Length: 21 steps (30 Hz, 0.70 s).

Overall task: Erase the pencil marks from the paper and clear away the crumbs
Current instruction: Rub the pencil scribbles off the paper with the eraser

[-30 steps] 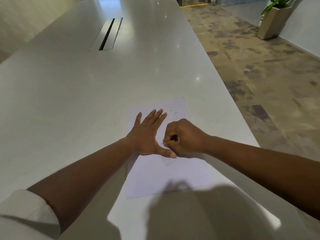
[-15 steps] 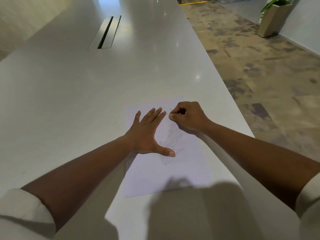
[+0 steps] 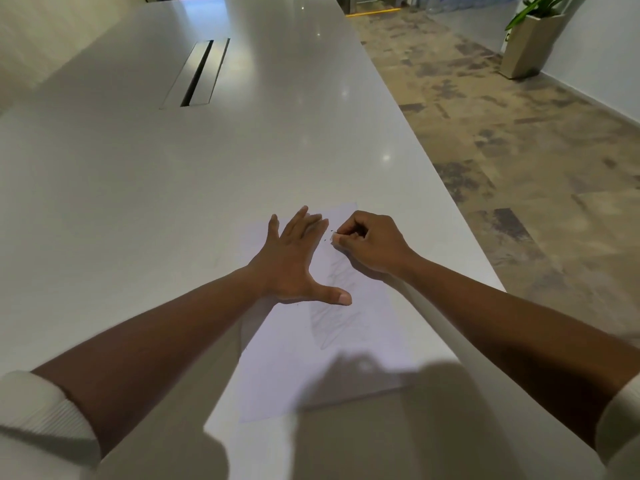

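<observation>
A long, pale grey counter [image 3: 145, 174] stretches away from us, glossy enough to catch small spots of ceiling light. A narrow metal cable slot [image 3: 197, 74] is set into it, well beyond our reach. To the right the counter ends at a straight edge, and below it lies a mottled brown and tan floor [image 3: 502, 140]. In the far right corner a tapered beige planter [image 3: 528, 46] with green leaves stands against a white wall.

A sheet of white paper [image 3: 301, 368] lies near the counter's right edge, just in front of us. Faint grey pencil marks [image 3: 337, 299] run down its middle. A few tiny dark crumbs [image 3: 329, 237] sit near the top of the sheet.

Compared with one second ago, our right hand [image 3: 372, 242] has moved from the middle of the sheet, where it touched the left thumb, up to the sheet's top right part. Over the last half second it has barely shifted. Our left hand [image 3: 294, 258] has stayed in place.

Our left hand lies flat on the upper left part of the paper, fingers spread wide and thumb stretched out toward the right. Our right hand is curled into a loose fist, its fingertips pinched on a small pale eraser [image 3: 335, 239] pressed to the paper just beside the crumbs. The two hands are close but apart. Both forearms are bare, with cream ribbed sleeves [image 3: 38, 420] pushed back.
</observation>
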Motion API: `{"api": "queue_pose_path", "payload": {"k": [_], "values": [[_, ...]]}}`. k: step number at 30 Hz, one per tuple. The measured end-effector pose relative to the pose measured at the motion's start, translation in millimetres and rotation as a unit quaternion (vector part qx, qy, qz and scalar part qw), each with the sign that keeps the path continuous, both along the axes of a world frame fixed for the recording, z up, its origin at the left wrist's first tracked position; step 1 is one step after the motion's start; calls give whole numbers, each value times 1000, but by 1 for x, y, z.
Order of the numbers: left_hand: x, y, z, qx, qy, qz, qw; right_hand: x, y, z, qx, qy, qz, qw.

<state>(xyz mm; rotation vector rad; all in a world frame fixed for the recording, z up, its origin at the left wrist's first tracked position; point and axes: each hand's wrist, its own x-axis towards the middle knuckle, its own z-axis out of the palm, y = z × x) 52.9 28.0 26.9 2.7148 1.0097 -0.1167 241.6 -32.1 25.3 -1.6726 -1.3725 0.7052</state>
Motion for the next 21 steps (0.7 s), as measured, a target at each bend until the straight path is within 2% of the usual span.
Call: {"api": "queue_pose_path", "payload": {"k": [3,7,12,19,21], "values": [[6,1,-4,-15,-1,-12,1000,0,0,-1,-1,-18,-2,1000],[6,1,-9,-28,-6,-14,999,-2,2,-2,20,-97,27,995],[6,2,-8,-34,13,-19,999,-4,3,-1,34,-128,46,990],[7,4,-12,-26,13,-17,999,-14,-22,13,10,-173,203,964],[7,4,-13,-25,12,-19,999,-14,-27,13,0,-182,221,958]]}}
